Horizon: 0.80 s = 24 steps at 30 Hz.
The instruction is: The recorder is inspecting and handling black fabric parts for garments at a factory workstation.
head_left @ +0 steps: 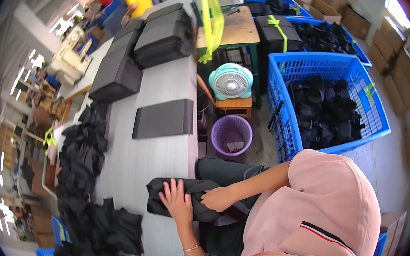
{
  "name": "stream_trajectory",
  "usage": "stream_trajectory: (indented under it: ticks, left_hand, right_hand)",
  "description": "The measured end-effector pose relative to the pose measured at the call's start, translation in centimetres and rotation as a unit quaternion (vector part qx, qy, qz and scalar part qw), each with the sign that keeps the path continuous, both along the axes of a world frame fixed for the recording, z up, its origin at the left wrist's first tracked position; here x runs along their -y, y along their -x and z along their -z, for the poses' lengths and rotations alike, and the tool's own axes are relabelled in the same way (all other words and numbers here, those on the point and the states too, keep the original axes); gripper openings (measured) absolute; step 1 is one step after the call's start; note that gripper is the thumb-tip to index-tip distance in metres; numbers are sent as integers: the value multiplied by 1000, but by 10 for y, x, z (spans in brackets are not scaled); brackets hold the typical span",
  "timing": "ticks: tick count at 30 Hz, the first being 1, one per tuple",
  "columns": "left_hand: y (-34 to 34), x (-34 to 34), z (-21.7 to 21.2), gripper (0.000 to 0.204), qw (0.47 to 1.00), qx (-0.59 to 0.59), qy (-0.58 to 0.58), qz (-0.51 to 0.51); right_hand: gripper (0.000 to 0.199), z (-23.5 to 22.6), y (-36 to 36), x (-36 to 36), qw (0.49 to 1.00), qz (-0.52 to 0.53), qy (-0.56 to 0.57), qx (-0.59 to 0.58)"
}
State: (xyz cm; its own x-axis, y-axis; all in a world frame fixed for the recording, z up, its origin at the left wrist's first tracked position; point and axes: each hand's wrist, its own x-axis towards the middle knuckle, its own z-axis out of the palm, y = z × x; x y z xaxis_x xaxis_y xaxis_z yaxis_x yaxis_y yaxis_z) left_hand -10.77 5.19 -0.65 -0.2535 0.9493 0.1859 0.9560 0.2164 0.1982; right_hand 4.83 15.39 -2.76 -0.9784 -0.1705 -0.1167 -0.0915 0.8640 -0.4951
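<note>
Leftmost, a heap of black fabric [81, 155] is lying crumpled on the grey table [124, 169]; judging by its disorder, this is the portion left to work. Further up the table, a long dark stack [121, 70] and, right of it, a thicker dark stack [164, 40] are standing squared; probably the orderly, done share, although their exact stage cannot be confirmed. A flat dark panel [164, 119] is lying smooth nearer the wearer, apart from the hands; whether it counts as done, cannot tell.

Centre: the black piece in hand [198, 186] is resting at the table's near edge, partly overhanging toward the lap. The left hand [176, 203] is pressing on it, palm down, fingers spread. The right hand [217, 199] is curling closed at its right part, apparently pinching fabric; fingertips hidden. Estimate: this piece is midway, being bunched and not flat.

Right: a blue crate [285, 111] is holding loose black pieces [322, 109] in a jumble; whether these are awaiting work or set aside, cannot tell.
</note>
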Motion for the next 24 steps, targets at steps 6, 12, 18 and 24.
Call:
stream_trajectory:
  ticks: [6, 12, 18, 24]
  left_hand:
    - [30, 16, 22, 81, 983, 47, -13, -177]
    - [-25, 11, 27, 76, 988, 47, -43, -138]
    - [-103, 9, -11, 54, 921, 322, -211, -60]
    - [-151, 7, -31, 47, 889, 349, -273, -112]
  right_hand:
    - [62, 2, -52, -30, 912, 211, -134, -324]
    - [28, 23, -56, -28, 744, 444, 499, 31]
    - [26, 66, -121, -51, 620, 537, 570, -43]
    - [30, 103, -329, -119, 367, 720, 564, -168]
